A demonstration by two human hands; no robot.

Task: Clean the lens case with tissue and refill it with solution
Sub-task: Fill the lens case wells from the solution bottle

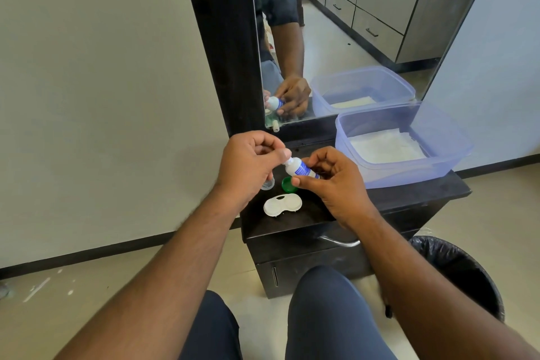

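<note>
A small white solution bottle (298, 168) with a blue label is held tilted above the black dresser top (409, 193). My right hand (333, 181) grips its body. My left hand (248, 164) pinches the bottle's cap end between thumb and fingers. Below them the white lens case (282, 205) lies flat on the dresser top with both wells uncovered. A green case cap (288, 185) lies just behind the case, and a clear cap (268, 184) sits partly hidden under my left hand.
A translucent blue tub (438, 166) holding white tissue (385, 146) stands at the right of the dresser top. A mirror (350, 23) rises behind it. A black-lined waste bin (461, 272) is on the floor at right. My knees are below the dresser.
</note>
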